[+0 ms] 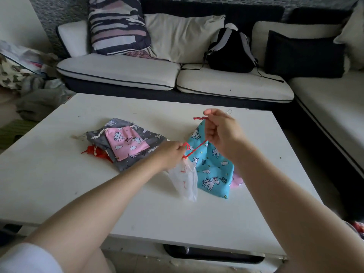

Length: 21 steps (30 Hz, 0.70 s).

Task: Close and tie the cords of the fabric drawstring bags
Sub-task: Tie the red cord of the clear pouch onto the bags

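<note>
Dangling white bag [185,180], red cord [194,149] pinched between left hand [171,154] and right hand [220,131].

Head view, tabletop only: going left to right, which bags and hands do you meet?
Red bag → grey bag with the pink bag on it → left hand → white bag → blue unicorn bag → right hand.

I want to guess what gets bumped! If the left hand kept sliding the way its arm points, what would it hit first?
Probably the blue unicorn bag, just beyond the left hand and the white bag it holds by its red cord. Depth is unclear.
</note>
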Tool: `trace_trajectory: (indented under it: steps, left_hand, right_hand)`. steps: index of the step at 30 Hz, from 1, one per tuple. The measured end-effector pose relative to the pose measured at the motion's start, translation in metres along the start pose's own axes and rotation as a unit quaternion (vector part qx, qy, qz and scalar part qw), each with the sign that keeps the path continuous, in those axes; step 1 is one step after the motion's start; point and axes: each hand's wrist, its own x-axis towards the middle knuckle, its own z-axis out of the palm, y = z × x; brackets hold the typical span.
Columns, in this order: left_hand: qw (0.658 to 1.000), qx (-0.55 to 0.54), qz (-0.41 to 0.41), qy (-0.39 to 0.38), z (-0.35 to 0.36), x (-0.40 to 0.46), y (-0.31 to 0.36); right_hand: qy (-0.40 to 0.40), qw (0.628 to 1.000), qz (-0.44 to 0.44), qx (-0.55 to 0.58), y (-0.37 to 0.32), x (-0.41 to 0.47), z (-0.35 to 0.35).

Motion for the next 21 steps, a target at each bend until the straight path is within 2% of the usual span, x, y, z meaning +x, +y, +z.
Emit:
trace_trajectory:
  steps: [3,6,8,9,10,11,13,14,18,21]
  left_hand:
    - [0.997,0.068,0.02,-0.031,0.0,-0.004,-0.001]
    - [0.99,0.122,0.052,-0.051,0.003,-0.003,-0.007]
    - [0.99,0.109,0.062,-0.064,0.004,-0.002,-0.01]
    - [0.991,0.092,0.067,-0.066,0.005,-0.002,-0.012]
    - [0.993,0.066,0.073,-0.06,0.004,-0.002,-0.012]
    - [0.996,0.02,0.057,-0.067,0.004,-0.001,-0.011]
    - [0.988,-0.124,0.017,-0.085,0.004,-0.003,-0.008]
    - [0.977,-0.193,-0.004,-0.089,0.003,-0.004,-0.005]
    - [0.956,-0.271,-0.001,-0.116,0.002,-0.009,-0.001]
    - [0.959,-0.269,0.015,-0.087,-0.001,-0.008,-0.003]
  right_hand:
    - [-0.063,0.993,0.02,0.098,-0.012,0.001,0.019]
    - [-0.065,0.989,0.041,0.123,-0.013,-0.001,0.042]
    - [-0.064,0.986,0.054,0.142,-0.012,-0.001,0.048]
    - [-0.078,0.988,0.064,0.12,-0.01,-0.001,0.048]
    - [-0.098,0.991,0.072,0.046,-0.006,0.001,0.044]
    - [-0.116,0.987,0.074,-0.084,-0.002,0.003,0.039]
    - [-0.106,0.941,0.061,-0.317,0.009,0.004,0.028]
    - [-0.092,0.92,0.045,-0.379,0.013,0.002,0.023]
    - [-0.109,0.858,-0.055,-0.499,0.021,-0.008,0.012]
    - [-0.099,0.875,-0.081,-0.467,0.022,-0.006,0.005]
